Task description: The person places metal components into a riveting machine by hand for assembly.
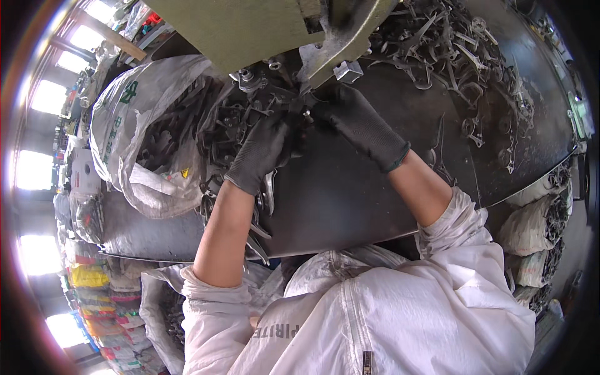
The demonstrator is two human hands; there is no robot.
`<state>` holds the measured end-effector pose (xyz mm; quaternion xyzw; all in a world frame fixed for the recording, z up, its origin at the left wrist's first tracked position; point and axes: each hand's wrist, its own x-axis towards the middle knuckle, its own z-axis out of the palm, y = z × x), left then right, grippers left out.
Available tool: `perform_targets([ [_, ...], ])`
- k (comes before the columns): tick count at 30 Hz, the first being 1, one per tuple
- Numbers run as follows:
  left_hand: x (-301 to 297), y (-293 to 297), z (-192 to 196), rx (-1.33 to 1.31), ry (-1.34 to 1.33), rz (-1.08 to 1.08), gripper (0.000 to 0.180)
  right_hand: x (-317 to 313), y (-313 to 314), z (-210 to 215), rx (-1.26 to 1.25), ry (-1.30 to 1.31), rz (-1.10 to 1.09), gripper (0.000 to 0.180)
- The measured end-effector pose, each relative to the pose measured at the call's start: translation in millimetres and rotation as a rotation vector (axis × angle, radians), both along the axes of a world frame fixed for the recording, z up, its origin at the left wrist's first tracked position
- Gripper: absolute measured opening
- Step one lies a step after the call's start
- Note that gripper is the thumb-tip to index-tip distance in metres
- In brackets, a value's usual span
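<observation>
My left hand (265, 145), in a dark knit glove, is closed below the green machine head (262, 31), its fingertips in shadow. My right hand (362, 125), gloved alike, reaches in from the right, with its curled fingers mostly hidden under the machine's edge. Between the two hands shows a small shiny metal piece (307, 114); what each hand grips is too dark to make out. Beside my left hand lies a heap of dark metal parts (228, 128). Several curved, lever-like metal pieces (259, 234) hang over the table's near edge, by my left forearm.
A white woven sack (115, 125) with dark metal parts lies open at the left. Many thin curved metal parts (450, 53) are piled at the far right of the dark table (337, 200). Filled sacks (531, 228) are stacked beyond its right edge. Colourful bags (90, 275) stand at the left.
</observation>
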<state>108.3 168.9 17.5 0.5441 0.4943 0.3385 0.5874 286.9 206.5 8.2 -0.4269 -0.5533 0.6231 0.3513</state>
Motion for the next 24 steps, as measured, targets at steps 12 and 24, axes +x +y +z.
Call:
perform_targets([
  [12, -14.7, 9.5, -8.5, 0.417, 0.911, -0.030, 0.032, -6.7, 0.1, -21.0, -0.093, 0.021, 0.027, 0.016],
  [24, -194.4, 73.0, 13.9, 0.438, 1.899, 0.249, 0.040, -1.9, -4.3, -27.6, -0.153, 0.120, 0.006, 0.013],
])
